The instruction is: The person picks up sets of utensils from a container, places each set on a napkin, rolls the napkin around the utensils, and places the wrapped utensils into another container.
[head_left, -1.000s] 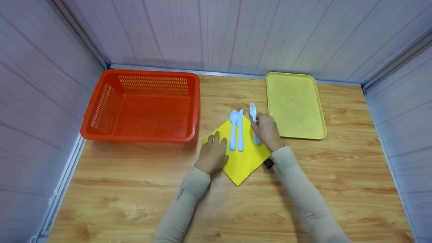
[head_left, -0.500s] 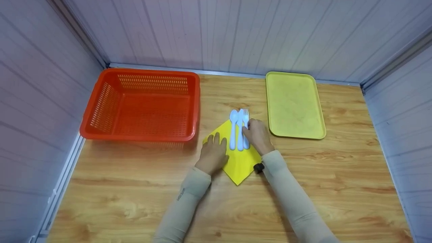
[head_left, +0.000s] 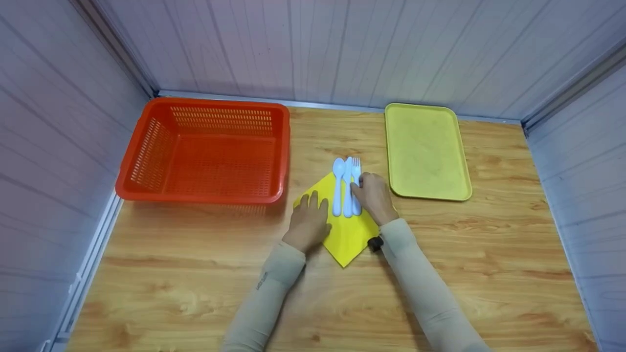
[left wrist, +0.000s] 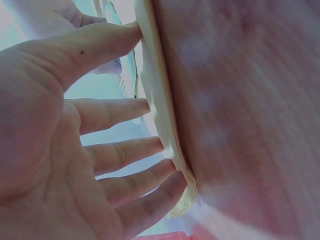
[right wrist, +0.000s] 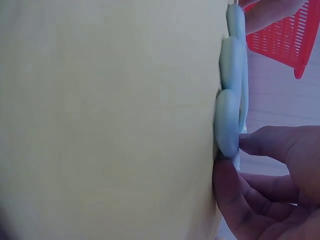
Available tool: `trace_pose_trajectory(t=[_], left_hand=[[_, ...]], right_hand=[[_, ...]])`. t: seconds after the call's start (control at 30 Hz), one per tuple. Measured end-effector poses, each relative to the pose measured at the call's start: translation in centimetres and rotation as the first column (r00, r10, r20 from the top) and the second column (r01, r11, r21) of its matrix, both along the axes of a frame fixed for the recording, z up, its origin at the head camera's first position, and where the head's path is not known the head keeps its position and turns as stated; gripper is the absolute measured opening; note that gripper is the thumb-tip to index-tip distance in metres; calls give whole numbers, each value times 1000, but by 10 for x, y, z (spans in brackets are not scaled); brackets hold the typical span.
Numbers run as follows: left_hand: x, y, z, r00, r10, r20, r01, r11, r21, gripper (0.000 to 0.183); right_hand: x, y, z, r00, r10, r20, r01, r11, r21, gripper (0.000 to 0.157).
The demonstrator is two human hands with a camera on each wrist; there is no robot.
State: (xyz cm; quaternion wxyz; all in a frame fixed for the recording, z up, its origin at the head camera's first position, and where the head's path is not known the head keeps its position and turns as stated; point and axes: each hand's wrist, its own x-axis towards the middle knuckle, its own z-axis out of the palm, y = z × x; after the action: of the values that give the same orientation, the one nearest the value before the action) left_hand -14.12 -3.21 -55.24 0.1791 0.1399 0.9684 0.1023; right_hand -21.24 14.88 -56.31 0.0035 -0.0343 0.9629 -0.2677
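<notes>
A yellow napkin (head_left: 345, 242) lies folded on the wooden table, one corner pointing toward me. On it a pale blue spoon (head_left: 338, 171), knife (head_left: 347, 198) and fork (head_left: 356, 167) lie side by side, their handles toward me. My left hand (head_left: 307, 225) rests on the napkin's left part, with fingers spread; in the left wrist view its fingertips (left wrist: 155, 145) touch the napkin's top. My right hand (head_left: 375, 198) pinches the fork between thumb and index finger, beside the knife. Part of the fork handle is hidden behind the fingers in the head view.
A red-orange perforated basket (head_left: 283, 161) stands at the back left. At the back right lies a yellow tray (head_left: 428, 151). Pale panel walls (head_left: 313, 49) enclose the wooden table (head_left: 195, 293) at the back and both sides.
My right hand has moved the fork left, from the napkin's right side to beside the knife. During the last half second it stays there. My left hand has not moved.
</notes>
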Motion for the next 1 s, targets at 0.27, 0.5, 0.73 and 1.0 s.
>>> trace_pose_trajectory(t=[0.27,0.5,0.73,1.0], left_hand=[[-2,-2,4,999,8,46,-8,1000,14,66],[3,-5,12,999,-33,38,32,999,25,61],[23,-13,16,984,-144,-104,151,986,66,53],[39,-24,7,945,-193,-265,248,949,194,35]], right_hand=[[1,4,6,998,35,56,-35,999,-16,25],[15,13,19,993,102,63,-105,994,44,29],[42,28,28,964,261,55,-267,948,172,31],[71,57,18,869,487,-86,-452,853,260,22]])
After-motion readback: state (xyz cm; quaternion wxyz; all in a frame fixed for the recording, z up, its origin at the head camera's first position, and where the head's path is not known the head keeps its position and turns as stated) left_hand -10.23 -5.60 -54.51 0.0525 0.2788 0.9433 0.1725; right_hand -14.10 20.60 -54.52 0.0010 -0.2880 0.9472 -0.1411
